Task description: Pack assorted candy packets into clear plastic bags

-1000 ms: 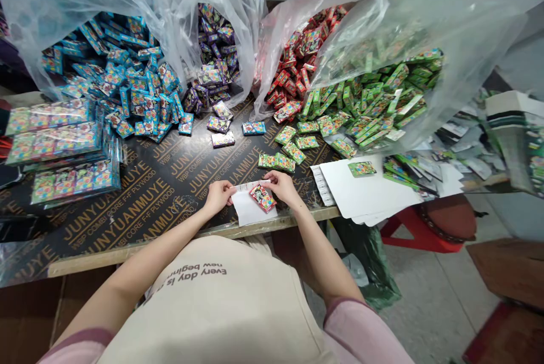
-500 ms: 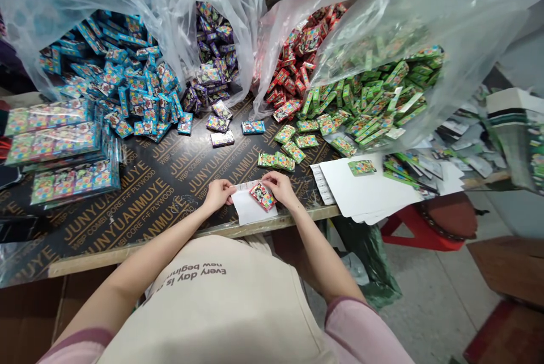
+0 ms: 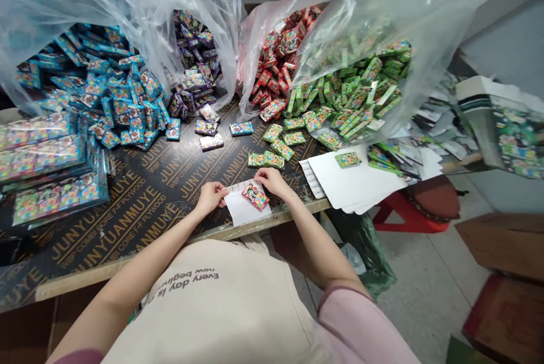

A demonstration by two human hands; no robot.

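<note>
My left hand (image 3: 211,197) pinches the upper left corner of a small white sheet of paper (image 3: 240,214) at the table's front edge. At the upper right corner of that sheet, the fingers of my right hand (image 3: 274,182) are closed on its edge. A small red printed box (image 3: 255,197) lies tilted on the paper, close to my right fingertips. Just beyond my hands sit green boxes (image 3: 274,160) side by side. A blue box (image 3: 241,128) and a few purple-and-white boxes (image 3: 211,142) rest farther back.
Plastic bags spill blue boxes (image 3: 121,106), purple boxes (image 3: 198,80), red boxes (image 3: 272,80) and green boxes (image 3: 357,97) along the back. Wrapped packs (image 3: 59,197) are stacked at left. White cards (image 3: 352,182) lie at right, and a red stool (image 3: 393,211) stands below.
The view has swung to the right, so everything appears shifted left. Both hands keep hold of the paper, and the red box stays on it.
</note>
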